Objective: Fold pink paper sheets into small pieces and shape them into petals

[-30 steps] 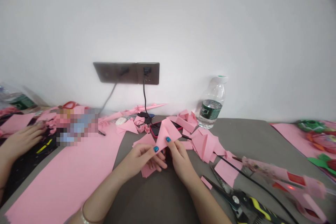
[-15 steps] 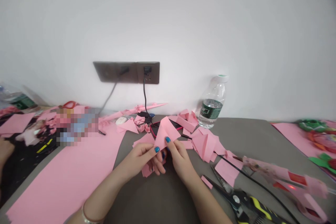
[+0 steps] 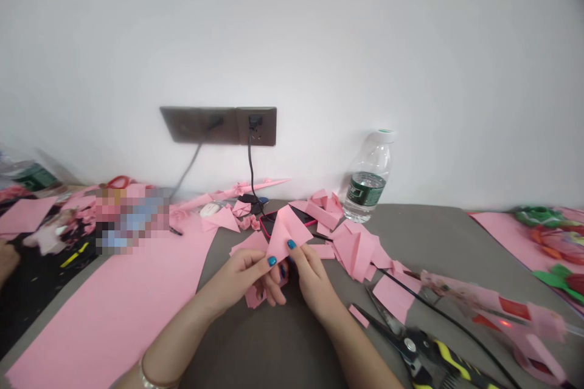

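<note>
Between my two hands is a folded piece of pink paper (image 3: 288, 231), its pointed top toward the wall. My left hand (image 3: 255, 273) pinches its lower left corner, the thumb in front and the fingers behind. The lower right edge is gripped by my right hand (image 3: 311, 273), with the thumb pressed on the front. Under and behind my left hand lie several more pink paper sheets (image 3: 246, 243), partly hidden. Just beyond the held paper a phone with a red rim (image 3: 310, 217) lies on the table, mostly covered from sight.
Right of my hands lie folded pink papers (image 3: 358, 249), large scissors (image 3: 410, 346) with black and yellow handles, and a pink glue gun (image 3: 502, 316) with its cord. A water bottle (image 3: 366, 182) stands by the wall. A large pink sheet (image 3: 118, 316) and another person's hand (image 3: 6, 261) are left.
Almost nothing differs. Both hands keep the same hold on the folded paper, and the whole view has shifted very slightly.
</note>
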Motion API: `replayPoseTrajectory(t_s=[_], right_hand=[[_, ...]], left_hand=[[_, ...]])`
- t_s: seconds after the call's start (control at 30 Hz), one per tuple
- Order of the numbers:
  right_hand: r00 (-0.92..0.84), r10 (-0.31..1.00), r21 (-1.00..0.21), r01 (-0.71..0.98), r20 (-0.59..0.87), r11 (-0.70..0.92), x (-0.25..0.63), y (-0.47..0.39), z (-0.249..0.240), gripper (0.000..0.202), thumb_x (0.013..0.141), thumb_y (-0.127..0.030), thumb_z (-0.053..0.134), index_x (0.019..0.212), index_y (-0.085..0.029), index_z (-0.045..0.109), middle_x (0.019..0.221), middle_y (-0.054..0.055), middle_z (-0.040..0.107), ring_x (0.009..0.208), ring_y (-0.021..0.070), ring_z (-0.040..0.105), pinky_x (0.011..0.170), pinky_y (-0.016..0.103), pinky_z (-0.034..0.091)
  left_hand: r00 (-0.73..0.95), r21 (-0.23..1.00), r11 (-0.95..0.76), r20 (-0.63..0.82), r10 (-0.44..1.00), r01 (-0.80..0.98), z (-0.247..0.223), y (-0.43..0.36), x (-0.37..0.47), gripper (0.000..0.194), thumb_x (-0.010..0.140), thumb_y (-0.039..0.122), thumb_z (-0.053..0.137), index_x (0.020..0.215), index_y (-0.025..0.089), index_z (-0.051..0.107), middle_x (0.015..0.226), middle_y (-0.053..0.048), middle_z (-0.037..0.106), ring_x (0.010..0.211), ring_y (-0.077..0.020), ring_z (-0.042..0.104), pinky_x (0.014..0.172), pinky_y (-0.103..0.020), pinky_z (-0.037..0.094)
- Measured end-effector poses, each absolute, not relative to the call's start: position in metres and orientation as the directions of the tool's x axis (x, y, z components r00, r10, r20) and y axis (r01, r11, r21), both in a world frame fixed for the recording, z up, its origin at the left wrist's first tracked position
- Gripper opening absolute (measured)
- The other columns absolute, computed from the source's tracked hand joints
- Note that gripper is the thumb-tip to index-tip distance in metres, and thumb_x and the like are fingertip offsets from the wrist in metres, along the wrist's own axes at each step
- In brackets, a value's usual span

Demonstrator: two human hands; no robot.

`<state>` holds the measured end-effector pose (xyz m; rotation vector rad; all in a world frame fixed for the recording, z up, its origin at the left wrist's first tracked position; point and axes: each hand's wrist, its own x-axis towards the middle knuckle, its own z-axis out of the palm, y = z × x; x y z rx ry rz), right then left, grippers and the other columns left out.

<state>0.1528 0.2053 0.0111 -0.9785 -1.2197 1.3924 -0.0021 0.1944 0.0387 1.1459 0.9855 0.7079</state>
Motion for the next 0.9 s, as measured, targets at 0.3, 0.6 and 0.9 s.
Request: replayPoseTrajectory(t_s=[0.3, 0.6, 0.9], right_hand=[[-0.186, 0.982, -0.981, -0.195, 0.028, -0.009, 0.153, 0.205, 0.011, 0.050, 0.082, -0.064, 0.053, 0.059, -0.020, 0.047, 0.056, -0.003, 0.046, 0.055, 0.0130, 0.042, 0.055, 0.026, 0.036], [-0.239, 0.968, -0.988, -0.149, 0.071, 0.036, 0.155, 0.202, 0.015, 0.050, 0.083, -0.065, 0.051, 0.059, -0.021, 0.047, 0.056, -0.003, 0.047, 0.055, 0.0138, 0.043, 0.054, 0.025, 0.038], [-0.316, 0.938, -0.944, -0.328, 0.145, 0.036, 0.147, 0.204, 0.015, 0.027, 0.088, -0.048, 0.056, 0.084, -0.022, 0.054, 0.055, -0.007, 0.047, 0.039, 0.0092, 0.042, 0.043, 0.023, 0.036]], left_hand=[[0.441, 0.953, 0.300, -0.284, 0.852, 0.034, 0.037, 0.195, -0.005, 0.043, 0.084, 0.055, 0.059, 0.069, 0.014, 0.059, 0.063, -0.011, 0.075, 0.047, -0.0133, 0.065, 0.039, -0.017, 0.040], [0.417, 0.955, 0.296, -0.278, 0.865, 0.023, 0.040, 0.193, 0.001, 0.048, 0.081, 0.059, 0.060, 0.073, 0.012, 0.062, 0.066, -0.013, 0.076, 0.050, -0.0152, 0.067, 0.045, -0.020, 0.045], [0.298, 0.985, 0.170, -0.155, 0.942, -0.028, 0.031, 0.193, 0.007, 0.050, 0.079, 0.062, 0.062, 0.069, 0.013, 0.060, 0.057, -0.010, 0.073, 0.049, -0.0160, 0.066, 0.049, -0.023, 0.048]])
